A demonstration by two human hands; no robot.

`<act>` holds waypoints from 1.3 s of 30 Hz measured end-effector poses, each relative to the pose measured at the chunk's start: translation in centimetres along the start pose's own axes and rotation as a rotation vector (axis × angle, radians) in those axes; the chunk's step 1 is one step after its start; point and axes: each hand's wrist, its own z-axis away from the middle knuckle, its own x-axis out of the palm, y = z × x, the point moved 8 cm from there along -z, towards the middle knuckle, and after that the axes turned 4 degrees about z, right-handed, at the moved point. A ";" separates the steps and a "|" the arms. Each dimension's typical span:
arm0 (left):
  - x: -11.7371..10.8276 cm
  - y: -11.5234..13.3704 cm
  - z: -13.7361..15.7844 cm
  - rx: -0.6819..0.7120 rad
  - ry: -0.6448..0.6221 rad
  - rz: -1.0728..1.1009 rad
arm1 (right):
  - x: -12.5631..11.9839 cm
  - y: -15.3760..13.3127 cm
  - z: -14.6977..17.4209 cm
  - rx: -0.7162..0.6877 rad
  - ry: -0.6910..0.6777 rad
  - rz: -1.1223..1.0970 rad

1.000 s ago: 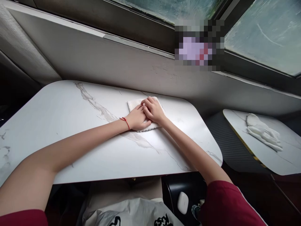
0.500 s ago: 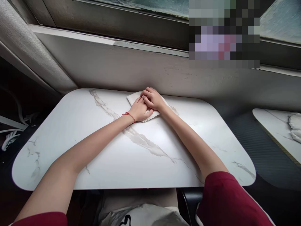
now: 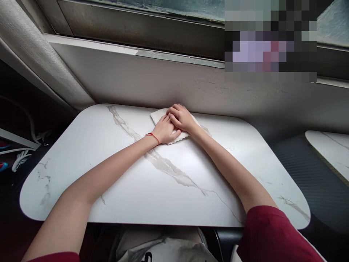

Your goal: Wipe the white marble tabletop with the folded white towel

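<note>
A folded white cloth [image 3: 157, 115] with a scalloped edge lies on the marble-patterned white table [image 3: 122, 196], near its far edge by the wall. My left hand [image 3: 165, 131], with a red string bracelet at the wrist, rests flat on the cloth, fingers stretched forward and thumb out to the right. Partly over its fingertips lies my right hand [image 3: 182, 117], also pressing on the cloth, its fingers slightly bent and apart from the thumb. Both palms are hidden from view.
Beyond the table rises a pale wall [image 3: 122, 80] below a window frame. A second marble-patterned table [image 3: 332, 149] stands at the right, past a dark ribbed surface [image 3: 302, 171]. White cables [image 3: 21, 158] hang at the left. A pixelated patch covers the upper right.
The camera view has shifted slightly, so the table and wall appear a little further right and lower. Both hands stay on the cloth, with hardly any visible movement across the table.
</note>
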 end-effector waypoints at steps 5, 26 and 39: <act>-0.1 0.2 0.2 0.002 0.015 -0.003 | 0.0 -0.1 0.1 -0.006 -0.008 0.027; -2.3 1.8 8.9 0.004 0.080 -0.007 | -0.1 -9.5 1.8 -0.067 -0.081 -0.004; -5.1 6.5 21.1 -0.091 0.062 -0.153 | -1.0 -19.7 5.6 -0.289 -0.117 -0.199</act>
